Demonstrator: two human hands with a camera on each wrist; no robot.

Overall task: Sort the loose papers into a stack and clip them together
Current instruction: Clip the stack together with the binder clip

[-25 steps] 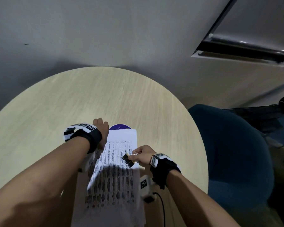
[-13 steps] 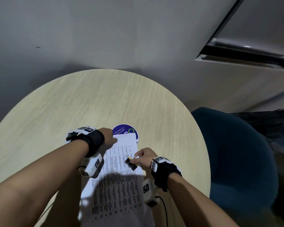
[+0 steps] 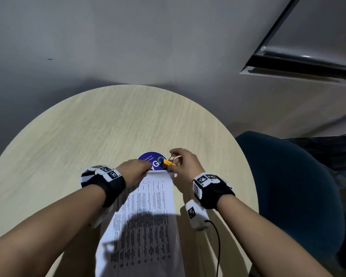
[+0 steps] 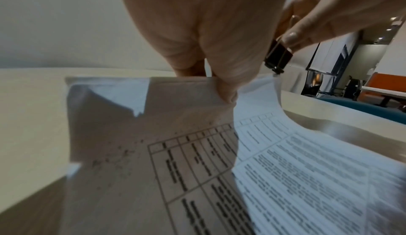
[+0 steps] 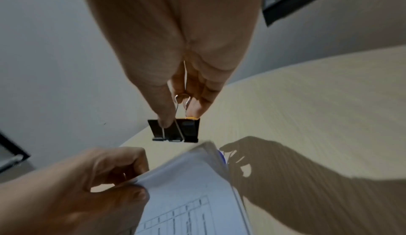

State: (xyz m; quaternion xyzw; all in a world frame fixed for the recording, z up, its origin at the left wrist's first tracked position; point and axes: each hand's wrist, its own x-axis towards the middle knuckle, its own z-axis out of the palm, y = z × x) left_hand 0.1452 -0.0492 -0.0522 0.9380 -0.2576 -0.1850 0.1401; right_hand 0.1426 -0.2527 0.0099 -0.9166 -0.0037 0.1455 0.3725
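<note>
Tabletop: a round, pale wood-grain tabletop (image 3: 100,132) is seen from the head view, set close to a plain grey wall (image 3: 128,37).
Room: a dark teal chair (image 3: 292,186) is placed just beside the right edge of the tabletop; a dark rail fitting (image 3: 300,62) is fixed along the wall at the upper right.
Sticker: a round purple sticker (image 3: 151,159) with white lettering is seen on the tabletop, partly covered by the far end of the papers.
Papers: a stack of printed papers (image 3: 146,216) is laid along the tabletop toward the person, its far edge lifted off the surface.
Left hand: the far edge of the papers is pinched between thumb and curled fingers of the left hand (image 3: 134,171).
Right hand: the wire handles of a black binder clip (image 3: 168,163) are squeezed between thumb and fingers of the right hand (image 3: 185,164); the clip is held just beyond the raised paper edge.
Left wrist view only: the curl of the top sheet at the right corner is shown, and orange furniture (image 4: 382,89) farther back in the room.
Right wrist view only: the clip (image 5: 175,130) is shown apart from the paper edge, and the shadow of the hand and clip is cast on the tabletop.
Head view only: an orange label on the clip is seen; whether the clip's mouth is spread cannot be told.
</note>
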